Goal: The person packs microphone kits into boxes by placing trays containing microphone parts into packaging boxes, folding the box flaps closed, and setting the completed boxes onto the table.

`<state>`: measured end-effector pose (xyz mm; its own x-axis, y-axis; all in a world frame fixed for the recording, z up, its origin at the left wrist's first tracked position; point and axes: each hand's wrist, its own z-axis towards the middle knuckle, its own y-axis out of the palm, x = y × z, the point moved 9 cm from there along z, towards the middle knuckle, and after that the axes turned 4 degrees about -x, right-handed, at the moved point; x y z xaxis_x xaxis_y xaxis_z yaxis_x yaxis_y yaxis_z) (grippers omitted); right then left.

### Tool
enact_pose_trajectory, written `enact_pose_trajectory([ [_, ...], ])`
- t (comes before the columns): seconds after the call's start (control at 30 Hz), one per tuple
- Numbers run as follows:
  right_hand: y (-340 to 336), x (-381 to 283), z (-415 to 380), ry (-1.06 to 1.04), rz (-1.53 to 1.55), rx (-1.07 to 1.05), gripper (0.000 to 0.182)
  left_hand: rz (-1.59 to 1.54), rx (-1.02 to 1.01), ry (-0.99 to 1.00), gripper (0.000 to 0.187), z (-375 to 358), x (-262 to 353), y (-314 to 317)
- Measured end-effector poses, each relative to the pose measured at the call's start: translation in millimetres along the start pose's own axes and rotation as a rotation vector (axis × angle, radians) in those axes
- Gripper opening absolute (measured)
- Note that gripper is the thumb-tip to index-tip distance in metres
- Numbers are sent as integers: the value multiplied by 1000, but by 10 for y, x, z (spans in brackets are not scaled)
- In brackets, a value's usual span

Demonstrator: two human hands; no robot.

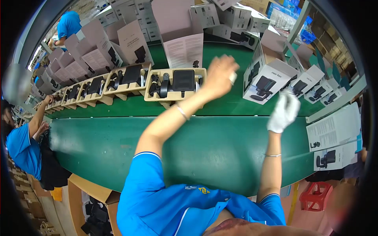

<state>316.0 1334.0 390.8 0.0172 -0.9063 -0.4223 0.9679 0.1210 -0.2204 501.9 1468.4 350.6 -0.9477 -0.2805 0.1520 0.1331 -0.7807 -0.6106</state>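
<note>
My left hand (221, 76) is bare and blurred by motion, raised over the green bench just right of the nearest moulded tray (148, 94). A small white patch shows at its thumb side; I cannot tell whether it is something held. In that tray lie a coiled black cable (154, 85), a black stand-like part (165, 84) and a black rectangular block (184, 80). My right hand (284, 112) wears a white glove, its fingers stretched out toward the lower right corner of an upright white nor-tec box (264, 80). That box has its top flaps raised.
More filled trays (125, 84) run leftward, with raised carton flaps (134, 41) behind them. Several boxes (309, 82) stand at right, and printed cartons (334, 131) lie by the bench edge. A person in blue (25, 143) works at far left. A red stool (316, 196) stands below right.
</note>
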Motion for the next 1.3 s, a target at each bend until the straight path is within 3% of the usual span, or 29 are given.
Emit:
enact_pose_trajectory([
  [0.03, 285, -82, -149, 105, 157, -152, 16, -30, 38, 35, 44, 113, -187, -247],
  [0.1, 1123, -7, -735, 813, 506, -627, 23, 246, 213, -138, 51, 178, -574, -821],
  [0.17, 1642, -92, -1167, 1062, 628, -855, 26, 388, 582, -151, 61, 278, -843, -1478],
  [0.2, 1855, -276, -1184, 1004, 691, -926, 26, 220, 604, -297, 70, 282, -1245, -1674],
  [0.27, 2070, -350, -1353, 1112, 642, -1026, 24, 3, 768, -452, 82, 387, -1974, -1884],
  [0.3, 2188, -373, -1407, 1070, 656, -1074, 24, -67, 755, -613, 86, 395, -2299, -1843],
  [0.33, 2349, -432, -1601, 1204, 944, -1148, 22, -163, 733, -768, 90, 349, -2573, -1793],
  [0.37, 2448, -470, -1764, 1348, 1228, -1192, 19, -161, 752, -771, 90, 271, -2705, -1878],
  [0.43, 2454, -500, -1832, 1620, 1819, -1175, 17, -565, 404, -694, 83, 433, -2941, -1508],
  [0.5, 2047, -226, -1582, 1189, 867, -963, 8, -606, 376, -657, 76, 597, -2877, -1309],
  [0.6, 1520, -101, -1552, 1101, 952, -752, 8, -608, 301, -635, 54, 579, -2807, -1128],
  [0.67, 1024, -81, -1536, 1191, 945, -582, 14, -969, 87, -533, 39, 613, -2655, -952],
  [0.7, 804, 6, -1538, 1206, 917, -548, 14, -961, 75, -437, 35, 648, -2600, -985],
  [0.8, 43, 336, -1580, 1243, 970, -322, 20, -886, -115, -596, 26, 581, -2225, -1035],
  [0.83, -197, 422, -1614, 1237, 942, -286, 21, -927, -172, -564, 26, 616, -1908, -1012],
  [0.93, -889, 481, -1777, 1247, 843, -197, 23, -479, -223, -659, 46, 359, -1243, -1167],
  [1.0, -1266, 546, -1909, 1282, 690, -158, 21, -402, -271, -328, 45, 361, -726, -1097],
  [1.1, -1599, 912, -1869, 1229, 593, -54, 20, -340, -305, -249, 45, 95, -112, -1006],
  [1.2, -1797, 1317, -1820, 1111, 484, 15, 22, -455, -275, -348, 43, -283, -147, -531],
  [1.3, -1759, 1312, -1908, 1064, 425, 57, 24, -550, -209, -447, 43, -551, -131, -268],
])
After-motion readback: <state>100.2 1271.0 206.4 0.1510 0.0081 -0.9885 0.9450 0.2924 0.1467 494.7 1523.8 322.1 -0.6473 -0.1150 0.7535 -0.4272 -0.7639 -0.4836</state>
